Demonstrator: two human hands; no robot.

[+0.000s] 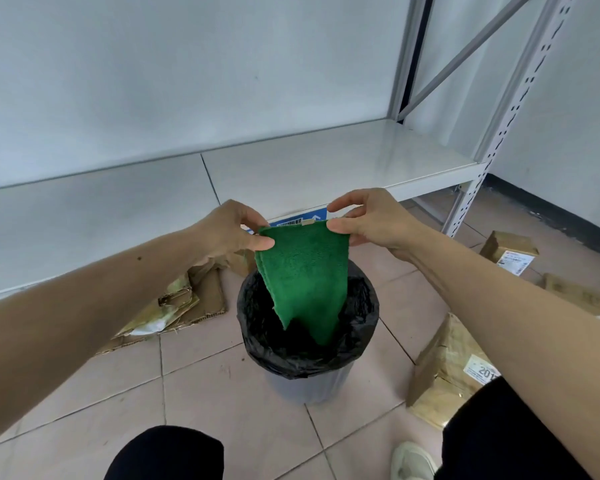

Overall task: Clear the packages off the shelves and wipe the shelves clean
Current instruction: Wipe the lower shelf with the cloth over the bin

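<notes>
now both hands [302, 226] on green cloth [303, 271] above bin [312, 379]

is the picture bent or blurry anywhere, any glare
Head view: wide-angle bend curves the shelf edge and tilts the upright post; soft, even light with a faint sheen on the shelf; the green cloth and both hands are sharp; the package label near the right edge is blurred.
</notes>
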